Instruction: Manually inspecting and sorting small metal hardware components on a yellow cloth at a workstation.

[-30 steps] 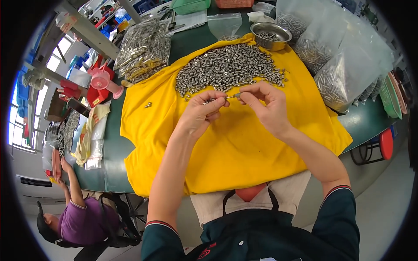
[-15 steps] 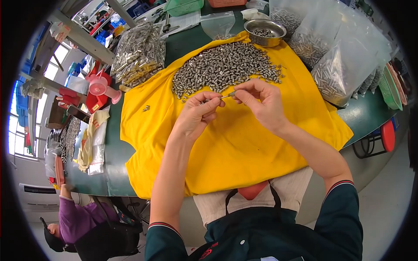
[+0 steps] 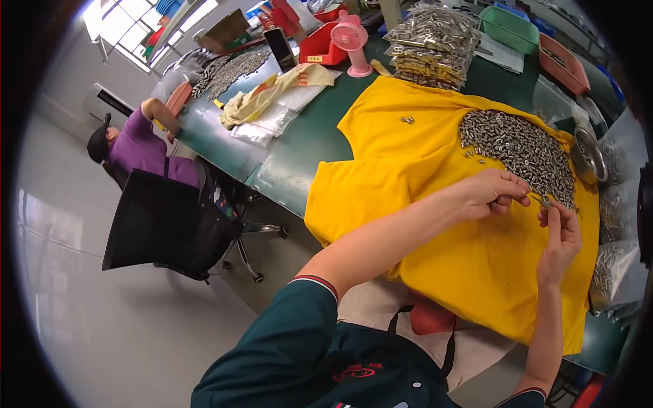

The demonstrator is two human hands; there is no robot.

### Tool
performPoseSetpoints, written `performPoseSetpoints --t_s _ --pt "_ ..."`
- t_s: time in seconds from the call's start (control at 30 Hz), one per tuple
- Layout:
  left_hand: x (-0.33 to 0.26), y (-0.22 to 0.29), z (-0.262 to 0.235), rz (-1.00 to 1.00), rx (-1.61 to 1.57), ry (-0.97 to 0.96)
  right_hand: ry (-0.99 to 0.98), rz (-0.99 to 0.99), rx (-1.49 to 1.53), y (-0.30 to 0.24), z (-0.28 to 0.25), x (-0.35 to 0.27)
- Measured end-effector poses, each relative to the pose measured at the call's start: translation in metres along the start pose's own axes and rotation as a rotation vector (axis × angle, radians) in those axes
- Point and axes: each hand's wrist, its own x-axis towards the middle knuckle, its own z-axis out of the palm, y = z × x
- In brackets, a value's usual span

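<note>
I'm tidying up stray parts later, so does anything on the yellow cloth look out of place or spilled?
One small metal piece lies alone on the yellow cloth, well apart from the main heap of metal parts. A few more are scattered off the heap's near-left edge. Nothing looks damaged.

On the table (image 3: 299,146) lies a cloth (image 3: 422,170) bearing a heap of small metal parts (image 3: 520,146), with a bowl (image 3: 590,155) to the heap's right, bagged parts (image 3: 435,34) and a fan (image 3: 350,41) behind, and both hands just before the heap.
</note>
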Motion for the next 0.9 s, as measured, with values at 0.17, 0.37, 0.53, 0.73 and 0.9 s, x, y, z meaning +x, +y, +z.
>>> performPoseSetpoints --t_s 0.17,0.37,0.53,0.73,0.9 --pt "0.0013 -0.0024 -0.0009 0.016 0.008 -0.043 -0.002 0.001 -0.023 0.0017 0.0019 0.0013" --pt "0.0041 -0.0037 0.0034 0.056 0.05 -0.043 -0.014 0.013 -0.04 0.0009 -0.0016 0.0019" --pt "0.0024 -0.0035 0.0051 0.048 0.063 -0.02 0.018 0.005 -0.019 -0.0005 -0.003 0.0039" --pt "0.0021 -0.0017 0.0063 0.033 0.05 -0.015 0.0 0.033 -0.037 -0.0028 -0.0016 0.0033" --pt "-0.0022 0.002 0.0038 0.017 0.121 -0.065 -0.039 0.043 0.016 -0.0042 -0.0027 0.0039"
